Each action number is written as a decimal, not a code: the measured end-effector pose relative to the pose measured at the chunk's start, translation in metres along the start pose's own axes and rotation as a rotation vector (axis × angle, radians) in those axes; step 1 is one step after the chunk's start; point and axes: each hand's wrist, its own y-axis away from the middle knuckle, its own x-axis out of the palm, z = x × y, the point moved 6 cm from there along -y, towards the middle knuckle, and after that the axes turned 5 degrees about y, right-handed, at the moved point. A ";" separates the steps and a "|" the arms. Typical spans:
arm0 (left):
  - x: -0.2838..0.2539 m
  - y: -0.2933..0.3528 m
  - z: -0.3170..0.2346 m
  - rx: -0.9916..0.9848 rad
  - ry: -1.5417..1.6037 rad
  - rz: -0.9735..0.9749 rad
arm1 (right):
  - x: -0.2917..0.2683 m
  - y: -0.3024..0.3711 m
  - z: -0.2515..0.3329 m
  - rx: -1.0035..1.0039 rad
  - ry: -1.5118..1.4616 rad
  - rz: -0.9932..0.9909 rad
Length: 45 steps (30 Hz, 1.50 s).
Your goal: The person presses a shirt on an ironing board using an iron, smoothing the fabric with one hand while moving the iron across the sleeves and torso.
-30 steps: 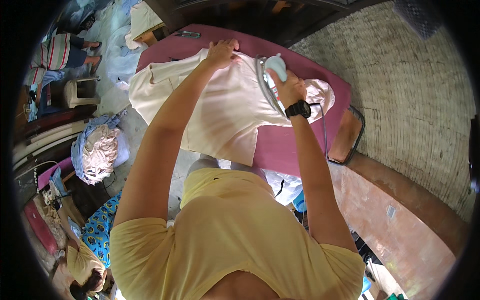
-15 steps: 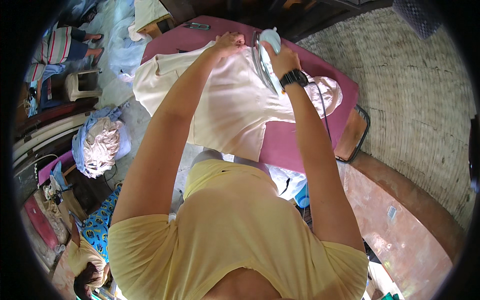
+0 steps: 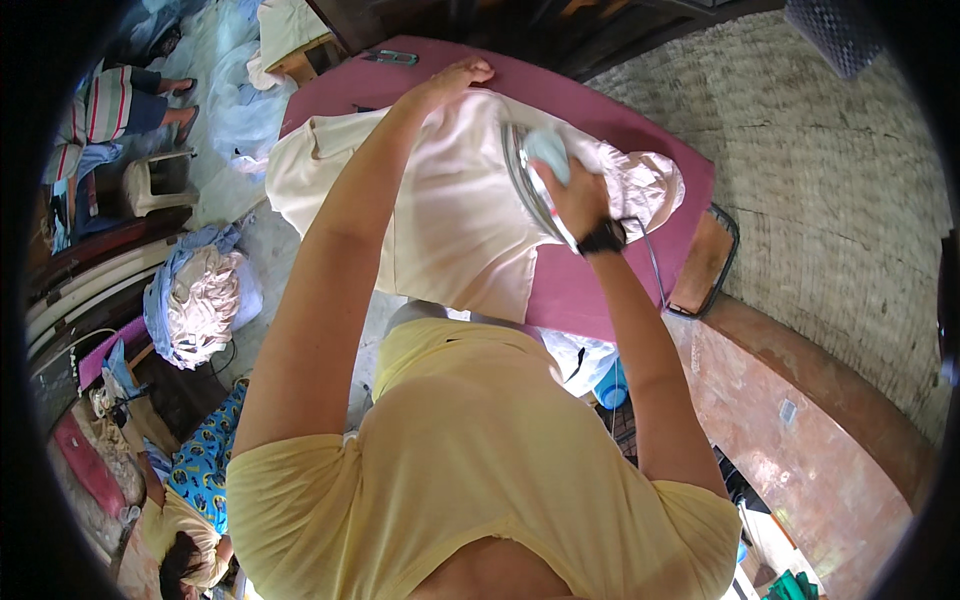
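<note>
A pale cream shirt-like garment (image 3: 450, 215) lies spread over a maroon padded ironing surface (image 3: 640, 125), its lower part hanging over the near edge. My right hand (image 3: 582, 200), with a black watch at the wrist, is closed round the handle of a clothes iron (image 3: 548, 150). The iron stands on the garment's right part, slightly blurred. By the far edge of the garment, my left hand (image 3: 455, 82) rests with its fingers stretched to the right; what lies under them is hidden. To the right, the bunched end of the garment (image 3: 655, 185) is wrinkled.
Small thread snips (image 3: 390, 57) lie at the far left of the ironing surface. The iron's cord (image 3: 652, 262) runs down its right side. A heap of clothes (image 3: 205, 295) and a plastic stool (image 3: 160, 183) stand left. Another person (image 3: 190, 530) is at lower left, a further one (image 3: 125, 105) at upper left.
The iron has slid toward me over the garment in my right hand. My left hand has shifted slightly up, its fingers straighter on the far edge.
</note>
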 end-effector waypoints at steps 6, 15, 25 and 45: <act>-0.001 -0.017 0.017 -0.211 0.234 -0.141 | 0.007 -0.108 0.023 0.320 -0.175 -0.122; 0.003 -0.004 0.015 -0.072 -0.473 0.067 | -0.011 0.057 -0.036 -0.114 0.080 0.296; -0.009 0.004 -0.006 -0.106 0.026 -0.032 | 0.007 0.028 -0.015 0.002 -0.156 0.076; -0.004 -0.014 0.020 0.123 -0.288 -0.116 | -0.035 0.082 -0.135 0.473 -0.010 -0.164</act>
